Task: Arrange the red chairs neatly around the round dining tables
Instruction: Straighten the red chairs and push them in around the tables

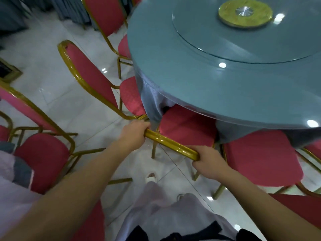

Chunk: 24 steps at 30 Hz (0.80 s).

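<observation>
Under the table's near edge: the held chair (187, 126) has its red seat partly beneath the round table (191, 75) and the blue-grey cloth (149, 101).
Gold top rail (171, 144): slants from upper left to lower right between both hands.
Left hand (134, 132): fingers curled tight around the rail's upper-left end.
Right hand (208, 159): fingers wrapped around the rail's lower-right end, knuckles up.
Left neighbour chair (90, 79): seat tucked under the cloth, frame just beside the left hand.
Right neighbour chair (260, 157): seat just beside the held chair, only its far edge under the table.
Table top: glass turntable (199, 40) with a gold hub (243, 13).
Floor (52, 66): pale glossy tiles.
</observation>
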### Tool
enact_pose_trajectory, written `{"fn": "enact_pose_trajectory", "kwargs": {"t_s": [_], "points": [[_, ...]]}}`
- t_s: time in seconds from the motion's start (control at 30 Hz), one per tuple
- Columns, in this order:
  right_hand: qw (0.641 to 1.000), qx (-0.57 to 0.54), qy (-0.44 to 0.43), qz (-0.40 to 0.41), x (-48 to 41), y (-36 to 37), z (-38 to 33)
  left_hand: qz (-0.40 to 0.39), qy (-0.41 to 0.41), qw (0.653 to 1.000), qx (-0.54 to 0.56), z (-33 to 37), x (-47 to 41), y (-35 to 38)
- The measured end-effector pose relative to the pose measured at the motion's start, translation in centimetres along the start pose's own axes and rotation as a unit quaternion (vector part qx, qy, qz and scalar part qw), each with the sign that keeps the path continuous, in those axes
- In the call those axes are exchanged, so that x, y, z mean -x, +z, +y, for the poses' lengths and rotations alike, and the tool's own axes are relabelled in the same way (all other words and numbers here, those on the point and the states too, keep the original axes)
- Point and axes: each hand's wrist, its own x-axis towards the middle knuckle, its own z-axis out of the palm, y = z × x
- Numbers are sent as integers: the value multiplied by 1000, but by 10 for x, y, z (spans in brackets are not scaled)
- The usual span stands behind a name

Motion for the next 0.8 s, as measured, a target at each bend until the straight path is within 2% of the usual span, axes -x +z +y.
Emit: {"fn": "enact_pose_trajectory", "kwargs": {"t_s": [0.17,0.27,0.4,0.6,0.8], "points": [[999,-30,-38,12,12,34,-26,-31,14,999,-43,-26,16,-8],[997,-63,-45,3,11,46,-32,-23,16,998,-61,-38,18,-6],[998,-55,-34,8,6,41,-31,1,23,998,-55,-34,9,-2],[999,-53,-13,3,3,28,-33,-46,58,996,-39,-40,-8,-10],[1000,-14,16,21,13,29,-37,-71,76,990,-92,-40,1,-10]]}}
